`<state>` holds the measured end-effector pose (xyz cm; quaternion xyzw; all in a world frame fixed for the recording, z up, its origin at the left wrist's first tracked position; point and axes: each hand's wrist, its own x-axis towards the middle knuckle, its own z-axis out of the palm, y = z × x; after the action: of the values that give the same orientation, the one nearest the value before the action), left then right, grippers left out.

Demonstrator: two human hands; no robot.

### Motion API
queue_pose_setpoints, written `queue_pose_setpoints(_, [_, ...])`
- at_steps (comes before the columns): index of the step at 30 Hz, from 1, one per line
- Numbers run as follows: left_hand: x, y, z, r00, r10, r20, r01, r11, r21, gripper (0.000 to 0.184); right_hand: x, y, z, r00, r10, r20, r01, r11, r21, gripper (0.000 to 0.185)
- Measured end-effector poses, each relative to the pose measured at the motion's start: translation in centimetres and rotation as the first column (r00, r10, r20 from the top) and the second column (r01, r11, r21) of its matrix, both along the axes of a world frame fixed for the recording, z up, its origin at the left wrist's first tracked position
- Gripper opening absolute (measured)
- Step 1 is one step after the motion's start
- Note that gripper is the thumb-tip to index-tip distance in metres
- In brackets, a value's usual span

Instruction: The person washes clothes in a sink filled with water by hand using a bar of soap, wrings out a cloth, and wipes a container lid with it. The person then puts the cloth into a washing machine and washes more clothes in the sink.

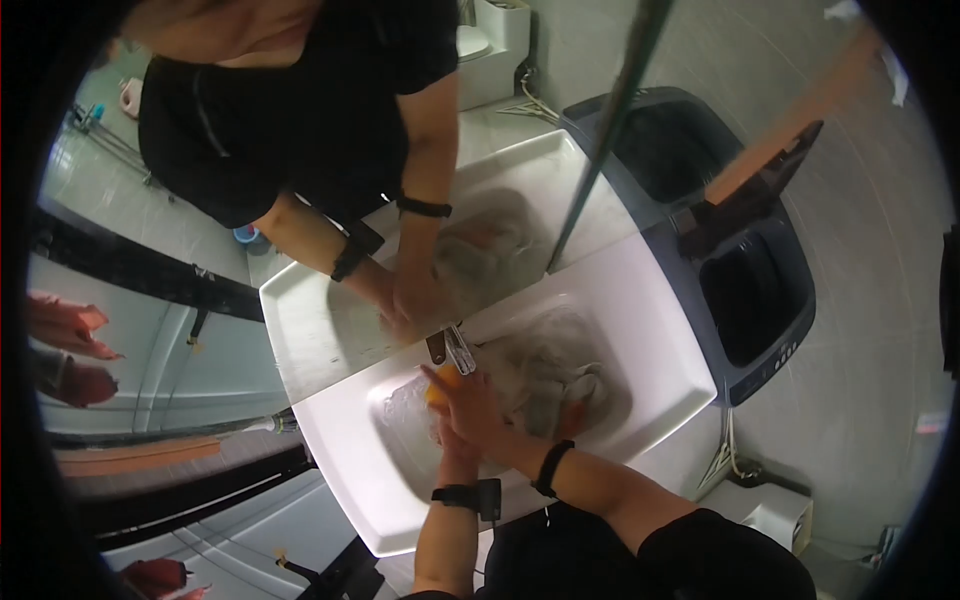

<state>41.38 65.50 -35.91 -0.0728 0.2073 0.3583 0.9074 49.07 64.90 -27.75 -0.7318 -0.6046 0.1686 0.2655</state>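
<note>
My right hand (472,405) is under the faucet (458,350), its fingers closed around a small yellow-orange piece (437,388) that looks like a bar of soap. The piece is partly covered by the fingers. My left hand (457,442) is just below, against the right hand, and its fingers are mostly hidden. Both hands are over the left part of the white sink (660,372), which holds water. Beside them to the right, a soaked grey-white cloth (560,380) lies in the basin, with an orange patch near its lower edge.
A mirror (400,365) behind the faucet reflects my arms and the basin. A dark grey washing machine (775,375) with an open lid stands right of the sink. A toilet (775,515) is at lower right. Reddish cloths (150,580) are at lower left.
</note>
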Motion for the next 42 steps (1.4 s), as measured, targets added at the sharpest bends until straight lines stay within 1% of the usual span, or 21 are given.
queue_pose_setpoints(2, [0.2,-0.9,0.7,0.999,0.010,-0.043,-0.009,1.000,0.021,0.039,-0.1,1.7,-3.7,0.988,-0.137,0.075,0.138,0.990,-0.003,0.054])
queue_pose_setpoints(5, [-0.1,-1.3,1.2,0.986,0.036,-0.165,-0.029,0.999,0.045,0.041,0.8,2.0,-6.9,0.948,-0.312,-0.066,0.298,0.941,-0.160,0.052])
queue_pose_setpoints(7, [-1.3,-1.1,0.1,0.981,0.074,-0.180,-0.066,0.996,0.052,0.041,-0.6,-0.8,-7.6,0.987,-0.115,0.113,0.115,0.993,0.008,0.048])
queue_pose_setpoints(10, [-2.4,-1.6,-0.7,1.000,0.016,0.007,-0.017,0.950,0.313,0.043,-0.3,-2.2,-7.5,0.978,0.047,0.203,-0.050,0.999,0.011,0.045])
queue_pose_setpoints(11, [-2.2,-1.9,-1.1,0.998,0.013,0.069,-0.027,0.980,0.199,0.043,0.2,-2.2,-7.4,0.978,0.080,0.193,-0.078,0.997,-0.019,0.044])
queue_pose_setpoints(13, [-1.8,-2.5,-0.7,0.984,0.023,0.179,-0.017,0.999,-0.032,0.043,2.6,0.1,-4.6,0.987,-0.160,0.021,0.160,0.964,-0.211,0.046])
queue_pose_setpoints(14, [-1.5,-2.4,0.9,0.930,0.100,0.354,-0.034,0.982,-0.186,0.044,3.0,0.8,-3.9,0.956,-0.288,-0.050,0.259,0.912,-0.318,0.046])
queue_pose_setpoints(15, [-1.0,-1.9,3.6,0.846,0.194,0.497,-0.018,0.941,-0.338,0.045,2.2,0.6,-4.2,0.972,-0.234,-0.031,0.221,0.948,-0.230,0.046])
queue_pose_setpoints(17, [-1.6,-1.4,2.8,0.831,0.154,0.535,-0.049,0.977,-0.206,0.047,0.1,-0.7,-5.4,0.991,-0.125,0.036,0.127,0.991,-0.050,0.044])
queue_pose_setpoints(19, [-2.1,-0.7,-1.1,0.969,-0.041,0.245,-0.056,0.925,0.375,0.048,-1.3,-1.8,-6.4,0.990,-0.013,0.139,-0.004,0.992,0.124,0.042])
queue_pose_setpoints(20, [-2.0,-1.1,-0.9,0.992,-0.010,0.122,-0.026,0.957,0.290,0.047,-1.6,-2.0,-7.0,0.980,0.033,0.196,-0.074,0.976,0.204,0.042])
queue_pose_setpoints(22, [0.4,-1.5,6.1,0.990,0.011,-0.142,0.001,0.997,0.083,0.046,-0.2,0.1,-7.5,0.993,-0.004,0.122,0.006,1.000,-0.018,0.044])
queue_pose_setpoints(23, [-0.2,-1.8,4.5,0.980,-0.014,-0.201,0.023,0.999,0.042,0.044,0.5,0.5,-7.6,0.996,-0.023,0.082,0.035,0.988,-0.151,0.045])
queue_pose_setpoints(25, [-2.7,-1.8,-0.9,0.948,-0.062,-0.311,0.052,0.998,-0.039,0.042,2.0,0.6,-5.8,0.995,0.048,-0.086,-0.065,0.977,-0.204,0.043])
queue_pose_setpoints(29, [-3.0,-0.7,-2.3,0.665,-0.160,-0.730,0.302,0.951,0.067,0.038,3.1,0.2,-9.6,0.899,0.153,-0.410,-0.210,0.973,-0.098,0.047])
queue_pose_setpoints(31, [-2.4,-0.1,-2.3,0.380,-0.141,-0.914,0.499,0.864,0.074,0.037,3.6,-0.3,-11.4,0.908,0.115,-0.404,-0.204,0.961,-0.185,0.047])
queue_pose_setpoints(33, [-3.1,-0.4,-8.2,0.207,0.019,-0.978,0.704,0.691,0.163,0.036,3.5,-0.9,-11.7,0.944,0.116,-0.309,-0.194,0.952,-0.235,0.048])
queue_pose_setpoints(34, [-4.0,-0.1,-10.2,0.122,0.122,-0.985,0.798,0.577,0.170,0.036,3.5,-1.1,-11.0,0.966,0.138,-0.219,-0.190,0.953,-0.236,0.048])
queue_pose_setpoints(37, [-3.6,1.0,-4.0,-0.076,0.127,-0.989,0.828,0.561,0.008,0.033,2.8,-1.3,-9.0,0.988,0.155,0.006,-0.152,0.971,-0.185,0.050])
queue_pose_setpoints(40, [-3.0,1.4,0.2,-0.187,0.264,-0.946,0.782,0.624,0.019,0.027,2.0,-2.2,-6.1,0.972,0.127,0.198,-0.108,0.989,-0.103,0.048])
queue_pose_setpoints(42, [-5.8,2.1,-7.8,-0.198,0.666,-0.719,0.908,0.401,0.121,0.026,1.4,-3.1,-5.0,0.972,0.100,0.213,-0.085,0.993,-0.080,0.042])
